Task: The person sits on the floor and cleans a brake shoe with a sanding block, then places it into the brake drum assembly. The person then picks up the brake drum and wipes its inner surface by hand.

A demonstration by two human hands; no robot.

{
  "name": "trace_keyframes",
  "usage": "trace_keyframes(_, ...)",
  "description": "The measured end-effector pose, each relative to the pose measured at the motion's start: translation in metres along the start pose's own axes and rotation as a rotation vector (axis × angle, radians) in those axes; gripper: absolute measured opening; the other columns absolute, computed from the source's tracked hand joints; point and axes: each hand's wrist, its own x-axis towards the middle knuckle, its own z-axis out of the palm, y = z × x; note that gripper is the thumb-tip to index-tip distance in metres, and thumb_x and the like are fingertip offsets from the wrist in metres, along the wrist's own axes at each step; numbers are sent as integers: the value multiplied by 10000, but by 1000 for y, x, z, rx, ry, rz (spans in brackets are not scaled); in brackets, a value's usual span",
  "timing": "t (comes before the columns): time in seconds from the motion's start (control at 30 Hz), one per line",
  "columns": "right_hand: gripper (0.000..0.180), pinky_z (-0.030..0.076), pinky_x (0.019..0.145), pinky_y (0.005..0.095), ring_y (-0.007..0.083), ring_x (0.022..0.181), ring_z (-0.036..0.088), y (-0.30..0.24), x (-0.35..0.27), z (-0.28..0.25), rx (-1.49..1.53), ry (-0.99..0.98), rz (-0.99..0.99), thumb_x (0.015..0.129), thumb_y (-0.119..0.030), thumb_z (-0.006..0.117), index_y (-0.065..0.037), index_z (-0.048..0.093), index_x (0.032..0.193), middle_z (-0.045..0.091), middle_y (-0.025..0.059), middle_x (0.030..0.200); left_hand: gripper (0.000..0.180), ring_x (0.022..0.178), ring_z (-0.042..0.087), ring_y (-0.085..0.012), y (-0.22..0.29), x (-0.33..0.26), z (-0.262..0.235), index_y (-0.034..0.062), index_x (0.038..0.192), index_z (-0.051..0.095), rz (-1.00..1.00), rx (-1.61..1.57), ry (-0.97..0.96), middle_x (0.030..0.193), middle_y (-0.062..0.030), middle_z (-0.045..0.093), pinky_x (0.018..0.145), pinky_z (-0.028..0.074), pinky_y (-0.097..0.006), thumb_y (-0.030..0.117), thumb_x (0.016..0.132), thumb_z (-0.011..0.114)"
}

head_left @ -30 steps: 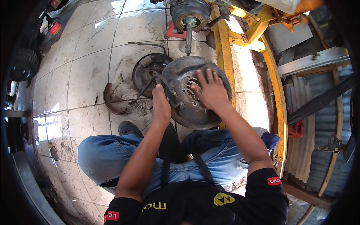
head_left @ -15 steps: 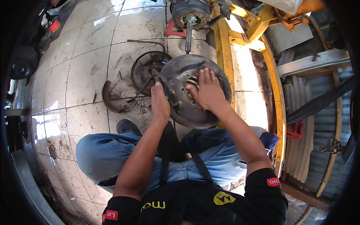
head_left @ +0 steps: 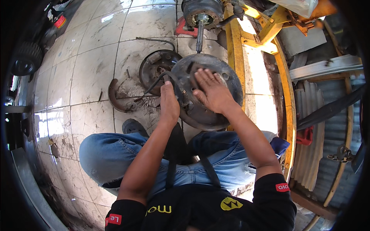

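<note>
One round backing plate [head_left: 210, 111] stands tilted on the floor [head_left: 77, 77] before the knees. The left hand [head_left: 169, 102] has its grip closed around the plate's left rim; the right hand [head_left: 211, 92] lies flat on its face, fingers spread. Beside it lie one second plate [head_left: 156, 69] and one curved brake shoe [head_left: 113, 98]. One yellow frame [head_left: 235, 50] stands just right.

Two hands are on one round metal backing plate [head_left: 208, 90]: the left hand [head_left: 169, 104] and the right hand [head_left: 211, 92]. One brake drum [head_left: 156, 69] and one curved brake shoe [head_left: 115, 98] lie on the floor [head_left: 77, 77]. One wheel hub [head_left: 202, 13] sits beyond, beside one yellow frame [head_left: 235, 50].
</note>
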Motion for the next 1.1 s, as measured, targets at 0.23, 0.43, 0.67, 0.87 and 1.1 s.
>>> trace_keyframes(0.23, 795, 200, 1200, 454, 341, 1467, 249, -15, -2, 4, -16, 6, -90, 986, -613, 318, -3, 330, 1494, 311, 194, 1560, 546, 1032, 497, -211, 3, -3, 0, -41, 1211, 521, 18, 63, 45, 1143, -136, 556, 969, 382, -329, 442, 1054, 320)
trace_keyframes(0.43, 838, 206, 1197, 465, 347, 1462, 259, -5, 1, 9, -25, 79, -1, 970, -648, 315, 13, 343, 1482, 315, 195, 1557, 551, 1032, 495, -214, 13, -11, 6, -40, 1216, 515, -11, 121, 76, 1134, -131, 549, 968, 376, -332, 448, 1053, 319)
trace_keyframes(0.67, 924, 167, 1207, 462, 329, 1478, 220, -13, 4, 0, 1, 52, -18, 935, -720, 278, 22, 338, 1483, 289, 203, 1566, 557, 1023, 498, -202, 13, -7, 4, -46, 1215, 516, -14, 135, 67, 1131, -128, 554, 957, 385, -317, 448, 1057, 314)
trace_keyframes(0.87, 758, 206, 1194, 477, 333, 1469, 242, -13, -15, -2, 108, -8, -105, 1003, -582, 294, 7, 368, 1473, 308, 185, 1563, 572, 1043, 512, -211, 9, -9, 6, -68, 1209, 516, 27, 46, 44, 1150, -148, 568, 974, 390, -330, 448, 1057, 323)
trace_keyframes(1.1, 574, 215, 1189, 488, 357, 1463, 246, 0, 18, 3, 61, 51, -65, 1038, -382, 311, -11, 383, 1470, 332, 199, 1548, 575, 1068, 518, -246, 14, -11, 12, -72, 1208, 521, 31, 76, 113, 1170, -170, 571, 980, 387, -345, 451, 1052, 342)
